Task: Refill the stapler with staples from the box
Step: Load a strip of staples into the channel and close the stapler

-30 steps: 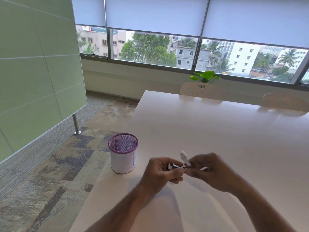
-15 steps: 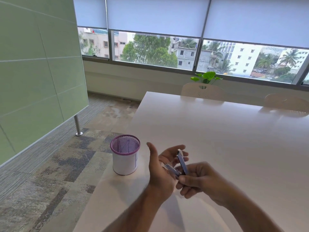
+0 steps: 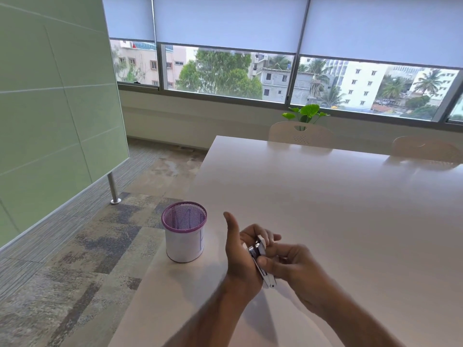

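Stapler [image 3: 260, 261] cradled in left hand [image 3: 240, 256], thumb raised clear, likely steadying body above table [image 3: 325, 209]. Right hand [image 3: 293, 269] pinching stapler's top edge, probably pressing it closed. Staple box not visible. Mesh cup [image 3: 184, 234] just left, untouched.

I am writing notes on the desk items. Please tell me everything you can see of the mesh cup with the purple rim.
The mesh pen cup is a round, upright holder with a purple rim and fine purple mesh, seemingly metal, visible inside. Its outer wall looks white, perhaps wrapped in paper, with faint purple lines on one side. It seems empty. It stands near the left edge of the white table, left of the hands and apart from them; only the table touches it.
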{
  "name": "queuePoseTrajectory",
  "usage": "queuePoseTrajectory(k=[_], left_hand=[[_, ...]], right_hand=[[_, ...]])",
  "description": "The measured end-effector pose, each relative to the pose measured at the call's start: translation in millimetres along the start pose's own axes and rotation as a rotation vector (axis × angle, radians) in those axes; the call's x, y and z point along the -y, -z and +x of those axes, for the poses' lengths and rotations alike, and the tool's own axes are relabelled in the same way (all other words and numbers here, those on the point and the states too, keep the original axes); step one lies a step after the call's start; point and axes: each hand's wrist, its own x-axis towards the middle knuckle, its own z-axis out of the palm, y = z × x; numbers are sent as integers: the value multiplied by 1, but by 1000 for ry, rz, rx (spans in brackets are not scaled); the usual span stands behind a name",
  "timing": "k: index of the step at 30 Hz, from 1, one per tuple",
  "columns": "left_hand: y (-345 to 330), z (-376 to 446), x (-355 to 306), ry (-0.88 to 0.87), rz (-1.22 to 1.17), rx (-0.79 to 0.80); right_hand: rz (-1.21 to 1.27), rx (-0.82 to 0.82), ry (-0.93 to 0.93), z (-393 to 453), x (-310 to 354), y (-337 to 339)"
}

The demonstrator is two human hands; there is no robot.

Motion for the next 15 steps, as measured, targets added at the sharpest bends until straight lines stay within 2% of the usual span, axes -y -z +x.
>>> queuePoseTrajectory(k=[15], left_hand=[[8, 1, 3, 59, -12, -56]], right_hand=[[-21, -60, 40, 2, -9, -10]])
